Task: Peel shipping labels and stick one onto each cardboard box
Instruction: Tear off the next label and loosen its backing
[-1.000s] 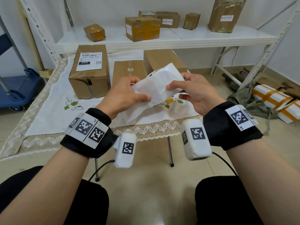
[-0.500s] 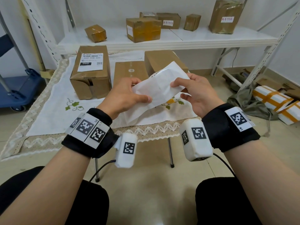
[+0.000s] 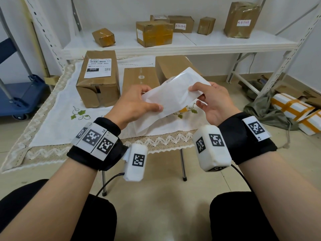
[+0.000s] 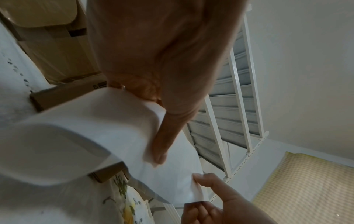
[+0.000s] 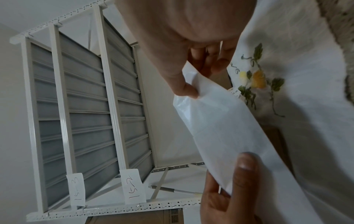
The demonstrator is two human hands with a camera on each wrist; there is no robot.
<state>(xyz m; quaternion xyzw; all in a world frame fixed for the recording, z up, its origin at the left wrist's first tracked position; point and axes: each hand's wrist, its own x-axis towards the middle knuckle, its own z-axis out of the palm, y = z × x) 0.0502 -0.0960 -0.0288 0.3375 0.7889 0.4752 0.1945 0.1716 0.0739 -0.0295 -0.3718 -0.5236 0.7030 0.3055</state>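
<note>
Label sheet, thin and floppy, pinched at its 8 o'clock end by my left hand, 2 o'clock corner by my right hand, best peeled from that corner

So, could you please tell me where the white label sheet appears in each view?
Head: label sheet at centre, between both hands.
Left wrist: lower centre, under the thumb.
Right wrist: right of centre, running diagonally.
Shared landmark: the embroidered tablecloth.

Head view looks forward-down, wide; wrist views close along fingers; all share label sheet.
</note>
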